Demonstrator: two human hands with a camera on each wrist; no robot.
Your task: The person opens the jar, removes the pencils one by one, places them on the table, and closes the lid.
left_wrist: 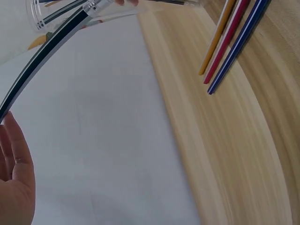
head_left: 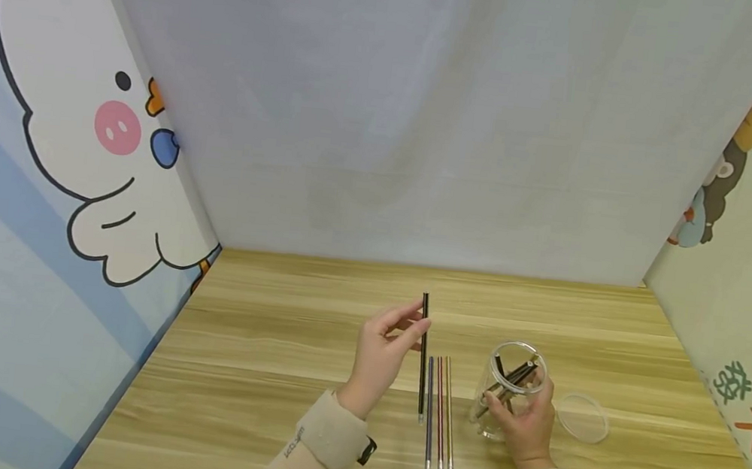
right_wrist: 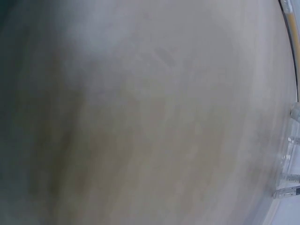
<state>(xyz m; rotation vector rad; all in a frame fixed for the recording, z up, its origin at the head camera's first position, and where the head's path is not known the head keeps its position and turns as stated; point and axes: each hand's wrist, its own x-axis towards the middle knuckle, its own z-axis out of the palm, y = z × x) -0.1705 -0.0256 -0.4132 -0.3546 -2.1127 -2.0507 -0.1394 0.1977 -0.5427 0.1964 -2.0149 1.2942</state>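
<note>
My left hand pinches a black pencil near its upper end, thumb against fingers. The pencil's silver-tipped end points down toward me, left of three pencils lying side by side: a blue pencil, a red pencil and a yellow pencil. In the left wrist view the held pencil slants up from the fingers. My right hand grips a clear jar around its side. Several dark pencils lean inside the jar; its far side is partly behind my fingers.
A round translucent lid lies right of the jar on the wooden table. A pale backdrop rises behind the table, with printed side panels left and right. Mostly a blurred pale surface fills the right wrist view.
</note>
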